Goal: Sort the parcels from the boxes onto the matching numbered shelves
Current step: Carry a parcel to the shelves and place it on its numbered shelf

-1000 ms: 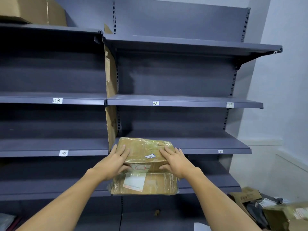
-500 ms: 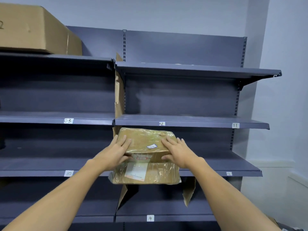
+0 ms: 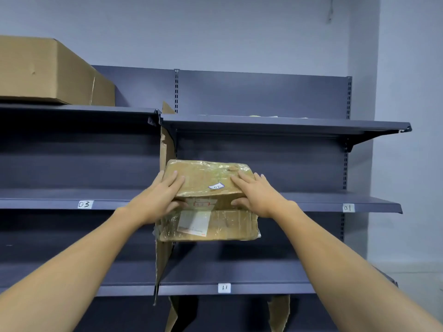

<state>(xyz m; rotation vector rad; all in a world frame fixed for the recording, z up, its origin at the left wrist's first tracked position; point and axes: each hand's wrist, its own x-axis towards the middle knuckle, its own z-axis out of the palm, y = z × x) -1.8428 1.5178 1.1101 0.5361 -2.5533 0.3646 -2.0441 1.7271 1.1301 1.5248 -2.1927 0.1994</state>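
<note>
Head view: the left hand [image 3: 158,200] and the right hand [image 3: 260,195] grasp the taped parcel [image 3: 206,176] at its upper corners, fingers on top, thumbs on the front. The parcel, tagged 02, is in front of the shelf [image 3: 323,202], between label 03 [image 3: 84,204] and label 01 [image 3: 347,208].

the parcel [image 3: 211,185] is in front of the middle shelf [image 3: 318,201], between label 03 [image 3: 84,204] at left and label 01 [image 3: 347,207] at right, with the left grip [image 3: 155,202] and right grip [image 3: 257,195] on its sides. a cardboard divider [image 3: 166,149] stands behind its left edge. label 11 [image 3: 224,288] lies below, and a carton [image 3: 48,73] sits on the top shelf [image 3: 96,109] at far left.
</note>
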